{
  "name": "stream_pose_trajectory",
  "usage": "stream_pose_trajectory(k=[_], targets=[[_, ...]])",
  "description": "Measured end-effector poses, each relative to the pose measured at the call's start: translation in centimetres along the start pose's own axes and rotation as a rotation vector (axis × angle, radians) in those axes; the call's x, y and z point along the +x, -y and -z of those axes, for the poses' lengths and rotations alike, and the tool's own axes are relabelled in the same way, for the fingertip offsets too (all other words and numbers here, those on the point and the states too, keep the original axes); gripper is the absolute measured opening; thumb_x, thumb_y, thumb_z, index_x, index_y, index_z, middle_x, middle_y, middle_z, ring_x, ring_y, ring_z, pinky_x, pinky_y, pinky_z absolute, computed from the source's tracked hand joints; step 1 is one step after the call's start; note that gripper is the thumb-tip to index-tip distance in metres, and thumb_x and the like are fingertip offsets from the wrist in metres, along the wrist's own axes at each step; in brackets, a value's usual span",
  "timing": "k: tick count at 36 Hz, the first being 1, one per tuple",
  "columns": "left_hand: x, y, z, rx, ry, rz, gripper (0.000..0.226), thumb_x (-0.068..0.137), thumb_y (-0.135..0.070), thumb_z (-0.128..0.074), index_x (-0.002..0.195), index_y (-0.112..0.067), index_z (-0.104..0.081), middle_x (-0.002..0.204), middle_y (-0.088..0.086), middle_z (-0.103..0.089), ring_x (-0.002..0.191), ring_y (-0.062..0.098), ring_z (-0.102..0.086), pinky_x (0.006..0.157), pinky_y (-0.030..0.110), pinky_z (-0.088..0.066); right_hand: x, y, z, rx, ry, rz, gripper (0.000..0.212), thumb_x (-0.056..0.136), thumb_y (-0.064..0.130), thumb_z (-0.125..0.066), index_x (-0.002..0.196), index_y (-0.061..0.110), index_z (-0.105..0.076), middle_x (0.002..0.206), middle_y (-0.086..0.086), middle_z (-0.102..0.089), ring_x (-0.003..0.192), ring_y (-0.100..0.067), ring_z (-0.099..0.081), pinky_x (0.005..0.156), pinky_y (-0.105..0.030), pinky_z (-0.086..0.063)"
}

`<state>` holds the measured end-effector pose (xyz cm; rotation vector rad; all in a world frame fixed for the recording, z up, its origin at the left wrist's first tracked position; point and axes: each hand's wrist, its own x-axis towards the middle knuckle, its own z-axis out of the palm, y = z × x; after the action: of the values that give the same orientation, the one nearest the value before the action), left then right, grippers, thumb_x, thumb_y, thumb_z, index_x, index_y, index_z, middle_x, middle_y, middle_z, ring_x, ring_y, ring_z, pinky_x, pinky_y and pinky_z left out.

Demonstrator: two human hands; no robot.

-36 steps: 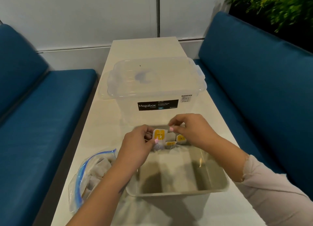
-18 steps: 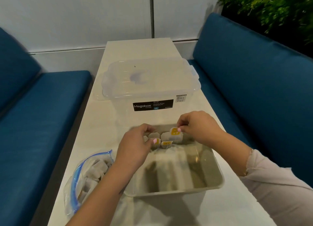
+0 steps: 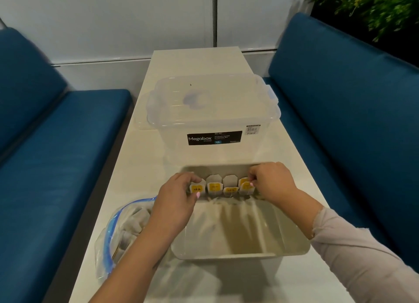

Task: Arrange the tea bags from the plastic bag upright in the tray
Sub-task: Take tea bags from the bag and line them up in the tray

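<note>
Pinching end tea bags (image 3: pixel 213 188), left hand (image 3: pixel 175 202) and right hand (image 3: pixel 272 183) flank the row in tray (image 3: pixel 240 254).

Both hands (image 3: pixel 175 201) (image 3: pixel 273 182) reach forward, fingers curled, pinching

Storage box (image 3: pixel 213 112) label: "Megabox" ("12L"); tea bag (image 3: pixel 196 188): "TEA".

A single head-worn camera is looking forward and down along a long white table (image 3: pixel 195 59), toward the wall at its far end. It is sitting close above the tray (image 3: pixel 240 255), with blue benches (image 3: pixel 340 112) framing both sides.
</note>
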<state>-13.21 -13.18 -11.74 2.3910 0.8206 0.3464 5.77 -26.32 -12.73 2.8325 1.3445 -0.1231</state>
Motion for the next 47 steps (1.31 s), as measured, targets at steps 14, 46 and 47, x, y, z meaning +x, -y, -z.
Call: stream_pose_trajectory(k=[14, 46, 47], targets=[[0.0, -0.5, 0.3, -0.021, -0.002, -0.002, 0.023, 0.085, -0.014, -0.067, 0.104, -0.026, -0.063, 0.117, -0.011, -0.059, 0.106, 0.005, -0.05, 0.08, 0.006, -0.026, 0.1, 0.2, -0.9, -0.073, -0.005, 0.044, 0.025, 0.091, 0.018, -0.05, 0.106, 0.029, -0.067, 0.104, 0.001, -0.069, 0.099, -0.021, -0.059, 0.085, -0.025, -0.039], [-1.3, 0.4, 4.6, -0.068, -0.09, 0.067, 0.025, 0.087, -0.007, -0.063, 0.1, -0.029, -0.065, 0.102, -0.012, -0.061, 0.096, 0.003, -0.054, 0.083, 0.018, -0.037, -1.6, 1.8, 2.4, 0.148, -0.065, 0.003, 0.023, 0.089, 0.04, -0.06, 0.108, 0.029, -0.065, 0.101, 0.007, -0.069, 0.095, -0.018, -0.058, 0.08, -0.028, -0.038], [-1.4, 0.7, 5.2, -0.07, -0.101, 0.075, 0.025, 0.088, -0.006, -0.062, 0.099, -0.028, -0.065, 0.099, -0.012, -0.061, 0.095, 0.004, -0.054, 0.082, 0.018, -0.037, -1.6, 2.4, 2.8, 0.178, -0.078, 0.005, 0.022, 0.089, 0.04, -0.06, 0.107, 0.031, -0.066, 0.1, 0.008, -0.07, 0.096, -0.018, -0.059, 0.08, -0.028, -0.039]])
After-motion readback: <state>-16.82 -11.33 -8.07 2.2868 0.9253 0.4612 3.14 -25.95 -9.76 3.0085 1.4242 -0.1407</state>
